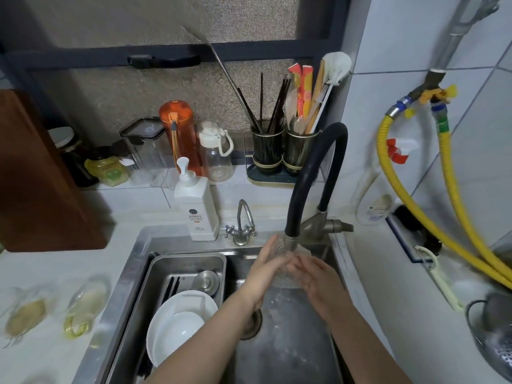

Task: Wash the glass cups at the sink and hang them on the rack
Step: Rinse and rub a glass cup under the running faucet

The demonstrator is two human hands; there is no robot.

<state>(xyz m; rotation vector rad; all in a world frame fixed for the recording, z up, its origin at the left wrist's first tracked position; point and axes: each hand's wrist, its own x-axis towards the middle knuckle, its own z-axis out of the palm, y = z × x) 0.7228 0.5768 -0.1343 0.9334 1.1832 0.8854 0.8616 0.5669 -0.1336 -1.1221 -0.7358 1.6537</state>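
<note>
Both hands' fingers, left hand [266, 270] and right hand [318, 284], around glass cup [285, 270] under black faucet [310, 176]; soap-bottle label unreadable.

tray [155, 278] in sink [130, 261] left | plates [180, 320] in tray | faucet [313, 173] behind

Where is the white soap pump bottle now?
The white soap pump bottle stands on the sink's back ledge, just left of the small steel tap.

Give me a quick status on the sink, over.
Both hands, left and right, wrapped round a glass cup under the running black faucet. Rinse under way, not yet hung. Nothing blocking; white dishes sit in the steel tray alongside.
</note>
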